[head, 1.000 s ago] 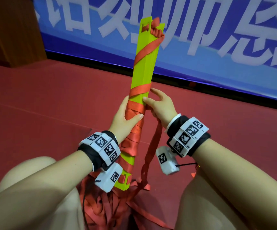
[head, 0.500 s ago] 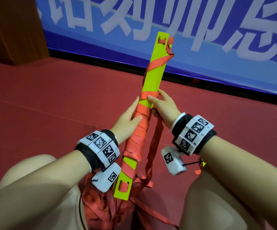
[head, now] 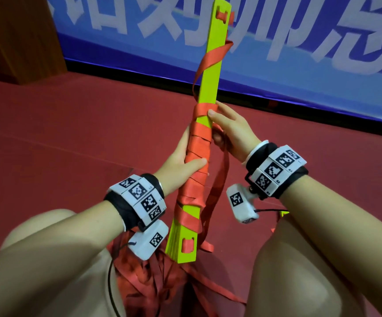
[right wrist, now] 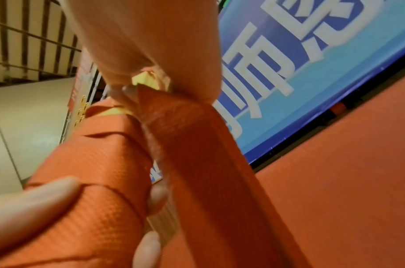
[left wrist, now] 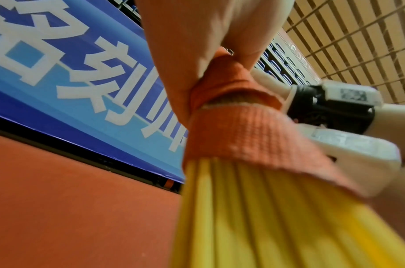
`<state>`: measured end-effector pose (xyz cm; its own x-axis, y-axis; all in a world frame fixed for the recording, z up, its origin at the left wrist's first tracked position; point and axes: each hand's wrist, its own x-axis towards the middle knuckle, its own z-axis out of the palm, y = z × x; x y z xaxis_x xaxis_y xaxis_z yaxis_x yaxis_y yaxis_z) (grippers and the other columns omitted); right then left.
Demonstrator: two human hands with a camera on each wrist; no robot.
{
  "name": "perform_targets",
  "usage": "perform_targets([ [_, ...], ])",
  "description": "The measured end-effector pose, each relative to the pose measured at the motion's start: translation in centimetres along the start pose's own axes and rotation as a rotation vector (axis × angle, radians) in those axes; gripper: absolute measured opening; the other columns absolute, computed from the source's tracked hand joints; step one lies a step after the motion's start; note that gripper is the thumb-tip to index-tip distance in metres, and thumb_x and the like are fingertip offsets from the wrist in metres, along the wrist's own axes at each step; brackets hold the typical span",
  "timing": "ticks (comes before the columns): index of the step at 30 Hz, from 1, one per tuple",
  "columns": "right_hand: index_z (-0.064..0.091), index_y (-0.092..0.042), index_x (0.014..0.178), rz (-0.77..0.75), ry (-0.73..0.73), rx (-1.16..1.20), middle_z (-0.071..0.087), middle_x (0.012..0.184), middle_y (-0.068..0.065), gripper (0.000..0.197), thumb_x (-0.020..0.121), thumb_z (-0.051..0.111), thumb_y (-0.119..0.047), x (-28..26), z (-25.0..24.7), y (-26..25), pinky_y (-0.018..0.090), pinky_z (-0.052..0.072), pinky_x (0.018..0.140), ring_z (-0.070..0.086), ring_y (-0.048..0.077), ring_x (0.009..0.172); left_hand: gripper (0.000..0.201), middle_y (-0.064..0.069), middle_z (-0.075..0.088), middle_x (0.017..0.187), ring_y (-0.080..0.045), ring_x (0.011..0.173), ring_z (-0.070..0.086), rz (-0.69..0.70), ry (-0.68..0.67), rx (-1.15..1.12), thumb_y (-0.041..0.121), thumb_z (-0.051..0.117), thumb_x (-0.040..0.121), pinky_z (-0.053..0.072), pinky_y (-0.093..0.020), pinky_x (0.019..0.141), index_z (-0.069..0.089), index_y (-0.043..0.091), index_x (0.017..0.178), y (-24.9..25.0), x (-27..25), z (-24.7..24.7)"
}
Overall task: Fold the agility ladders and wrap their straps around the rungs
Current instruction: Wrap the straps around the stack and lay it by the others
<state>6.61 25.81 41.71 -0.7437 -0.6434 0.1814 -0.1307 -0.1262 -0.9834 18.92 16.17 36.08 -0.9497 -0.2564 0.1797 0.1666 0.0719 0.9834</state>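
My left hand (head: pixel 180 161) grips the wrapped middle of the folded rungs (head: pixel 210 83), thumb across the front, and my right hand (head: pixel 228 129) pinches the orange strap (head: pixel 196 145) against the stack just above it. The bundle stands tilted between my knees, its top reaching toward the far banner (head: pixel 299 42). I judge the folding done and the winding about half done: the middle is tightly bound, the upper part carries one loose spiral, and much loose strap (head: pixel 158 271) lies near my lap.
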Motion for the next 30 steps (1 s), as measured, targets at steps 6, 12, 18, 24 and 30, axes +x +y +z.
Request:
perform_targets([
  [6, 0.06, -0.015, 0.122, 0.013, 0.135, -0.386, 0.059, 0.07, 0.001, 0.031, 0.094, 0.06, -0.028, -0.2, 0.1, 0.4, 0.016, 0.03, 0.033, 0.04, 0.002, 0.03, 0.088, 0.004, 0.053, 0.117, -0.018, 0.096, 0.059, 0.005, 0.148, 0.287, 0.006, 0.056, 0.093, 0.047, -0.017, 0.081, -0.002, 0.035, 0.154, -1.1, 0.4, 0.3],
  [12, 0.023, -0.019, 0.151, 0.022, 0.19, -0.465, 0.061, 0.109, 0.007, 0.079, 0.088, 0.06, -0.049, -0.2, 1.3, 1.5, 0.018, 0.047, 0.05, 0.06, 0.007, 0.055, 0.08, -0.013, 0.061, 0.121, -0.033, 0.101, 0.062, -0.013, 0.212, 0.439, 0.042, 0.051, 0.089, 0.05, -0.042, 0.093, -0.004, 0.059, 0.144, -2.1, 0.9, 1.1],
  [18, 0.058, -0.013, 0.117, -0.069, 0.241, -0.359, 0.063, 0.09, -0.003, 0.034, 0.089, 0.066, -0.03, -0.3, 0.7, 2.2, 0.029, 0.051, 0.072, 0.06, 0.01, 0.076, 0.065, -0.011, 0.046, 0.127, -0.011, 0.093, 0.057, -0.011, 0.121, 0.289, 0.023, 0.042, 0.101, 0.045, -0.011, 0.088, 0.008, 0.05, 0.15, -1.1, 1.2, 1.4],
  [24, 0.058, -0.019, 0.097, -0.09, 0.122, -0.139, 0.051, 0.067, -0.007, 0.003, 0.094, 0.059, -0.018, -0.3, -0.8, 1.0, 0.017, 0.035, 0.045, 0.043, 0.004, 0.05, 0.085, -0.004, 0.064, 0.099, -0.02, 0.075, 0.067, -0.127, 0.01, -0.09, 0.014, 0.064, 0.092, 0.057, -0.038, 0.077, 0.009, 0.039, 0.151, -0.9, 1.8, 0.5],
  [30, 0.058, -0.013, 0.091, 0.024, -0.001, 0.01, 0.049, 0.062, -0.003, 0.01, 0.095, 0.052, -0.006, -0.2, -2.3, -0.2, 0.016, 0.037, 0.043, 0.043, 0.005, 0.046, 0.059, 0.005, 0.066, 0.098, -0.012, 0.082, 0.067, -0.1, 0.001, 0.048, 0.021, 0.075, 0.082, 0.056, -0.036, 0.084, 0.044, 0.03, 0.131, -1.1, 1.5, 0.3],
])
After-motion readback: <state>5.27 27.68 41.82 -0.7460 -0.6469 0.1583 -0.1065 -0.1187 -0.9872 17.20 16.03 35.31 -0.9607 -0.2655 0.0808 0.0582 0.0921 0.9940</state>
